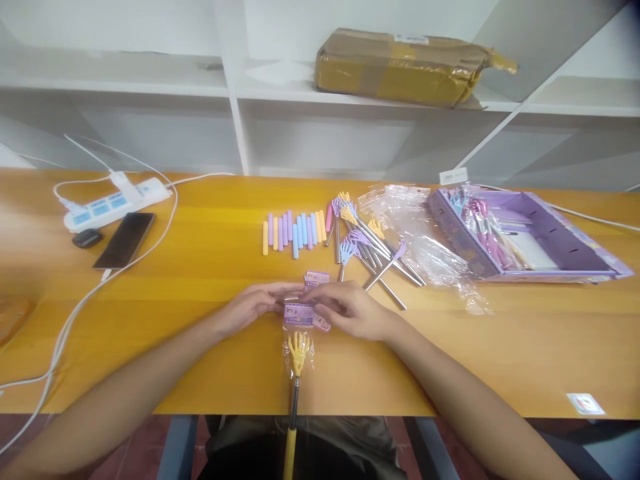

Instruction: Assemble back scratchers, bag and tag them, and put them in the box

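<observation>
A yellow hand-shaped back scratcher (299, 353) with a metal rod and a yellow handle lies in a clear plastic bag (311, 363), its handle reaching past the table's front edge. Across the bag's top is a purple printed card (299, 315). My left hand (253, 308) pinches the bag's top edge from the left, its fingertips partly hidden. My right hand (353, 310) curls over the same edge from the right, fingers closed on it. More purple cards (317, 279) show behind and beneath my fingers.
Beyond my hands lie coloured handle sleeves (295, 233), several loose back scratchers (370, 247) and clear plastic bags (415, 227). A purple box (505, 273) stands right. Leftward are a phone (125, 240), power strip (117, 203) and white cables. A taped parcel (400, 67) rests on the shelf.
</observation>
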`<state>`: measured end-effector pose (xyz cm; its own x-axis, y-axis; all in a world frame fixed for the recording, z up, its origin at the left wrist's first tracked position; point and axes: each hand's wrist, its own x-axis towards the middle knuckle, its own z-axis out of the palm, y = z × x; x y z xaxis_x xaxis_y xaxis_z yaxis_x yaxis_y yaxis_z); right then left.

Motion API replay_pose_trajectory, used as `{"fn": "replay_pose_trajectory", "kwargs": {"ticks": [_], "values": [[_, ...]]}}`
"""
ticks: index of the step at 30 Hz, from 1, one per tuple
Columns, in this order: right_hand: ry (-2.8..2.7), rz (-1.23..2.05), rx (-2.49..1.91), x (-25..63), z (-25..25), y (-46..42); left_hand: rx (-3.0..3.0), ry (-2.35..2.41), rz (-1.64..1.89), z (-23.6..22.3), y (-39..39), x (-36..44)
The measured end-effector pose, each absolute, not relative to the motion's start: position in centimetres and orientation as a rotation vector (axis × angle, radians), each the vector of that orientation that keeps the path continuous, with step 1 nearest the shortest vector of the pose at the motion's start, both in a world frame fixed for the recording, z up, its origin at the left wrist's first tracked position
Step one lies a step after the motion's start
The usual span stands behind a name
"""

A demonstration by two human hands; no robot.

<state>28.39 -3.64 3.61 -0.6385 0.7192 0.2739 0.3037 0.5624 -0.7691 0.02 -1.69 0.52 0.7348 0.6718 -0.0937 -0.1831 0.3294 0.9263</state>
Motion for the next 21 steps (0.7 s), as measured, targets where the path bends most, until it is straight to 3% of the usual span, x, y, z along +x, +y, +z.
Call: {"fn": "replay_pose_trajectory", "kwargs": {"ticks": [8, 17, 21], "values": [[-2.274, 1.016, -0.810, 28.2, 3.5, -3.8, 1.142, 0.504, 0.569, 0.1, -1.5, 0.0], [-2.166, 0.831, -1.087, 28.4, 3.1, -3.9, 1.234, 0.478, 0.503, 0.3, -1.4, -0.4], [-2.259, 0.812, -1.003, 28.4, 2.7, -3.8, 1.226, 0.490, 0.484, 0.8, -1.5, -0.4]]}}
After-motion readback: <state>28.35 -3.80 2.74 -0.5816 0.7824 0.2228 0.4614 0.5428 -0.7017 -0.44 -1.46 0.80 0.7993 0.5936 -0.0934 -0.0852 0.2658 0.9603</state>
